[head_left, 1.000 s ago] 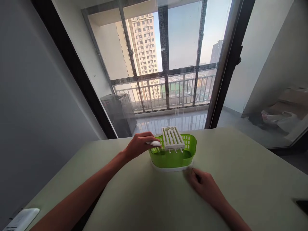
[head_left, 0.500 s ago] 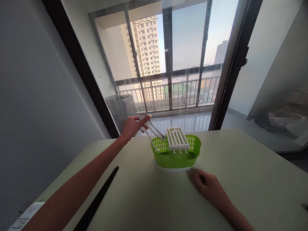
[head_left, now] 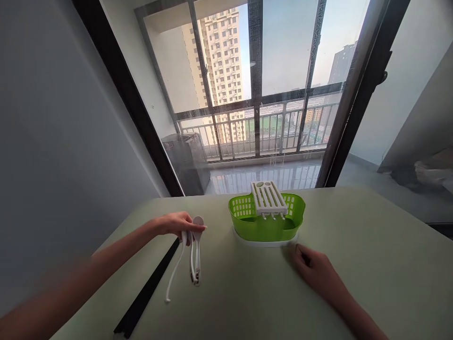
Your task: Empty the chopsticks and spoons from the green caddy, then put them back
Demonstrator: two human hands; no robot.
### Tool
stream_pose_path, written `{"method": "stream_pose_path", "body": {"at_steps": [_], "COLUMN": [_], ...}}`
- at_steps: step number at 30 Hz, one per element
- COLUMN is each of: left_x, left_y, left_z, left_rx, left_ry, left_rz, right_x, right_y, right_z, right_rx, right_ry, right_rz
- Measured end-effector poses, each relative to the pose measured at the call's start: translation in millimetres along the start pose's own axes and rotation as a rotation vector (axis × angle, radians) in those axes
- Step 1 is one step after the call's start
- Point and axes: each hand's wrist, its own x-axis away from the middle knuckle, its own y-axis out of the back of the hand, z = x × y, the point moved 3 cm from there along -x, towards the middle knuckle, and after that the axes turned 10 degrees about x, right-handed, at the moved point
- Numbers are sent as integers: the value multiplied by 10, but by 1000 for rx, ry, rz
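Just left of the left hand (head_left: 176, 224) a pair of black chopsticks (head_left: 146, 289) lies on the table (head_left: 371, 264). That hand grips a bunch of white spoons (head_left: 194, 255) by their bowls, handles trailing toward the person. I'd lower them flat and release together so none skids. To its right stands the green caddy (head_left: 266, 222) with a white slotted insert (head_left: 268, 197). The right hand (head_left: 317, 272) rests loosely curled, holding nothing, just before the caddy's base. No readable writing anywhere.
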Motion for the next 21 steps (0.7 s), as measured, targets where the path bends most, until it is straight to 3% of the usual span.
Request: {"method": "stream_pose_path", "body": {"at_steps": [5,10,15,21], "left_x": [-42,-108,-161,-180], "left_y": [-127,-230,-329,-367], "left_z": [285,448,567,661], "left_rx": [-101,-89,-117,-242], "left_ry": [53,34,-25,-180], "left_rz": [49,11,-120,-365], "right_x": [18,40,44,48], "right_y": [-16,0,34,57], "right_z": [-59,-53,-36,-11], "right_rx": [-10,-8,-1,17], "right_ry": [-6,-23,-10,-20], "right_rz": [19,16,10,15]}}
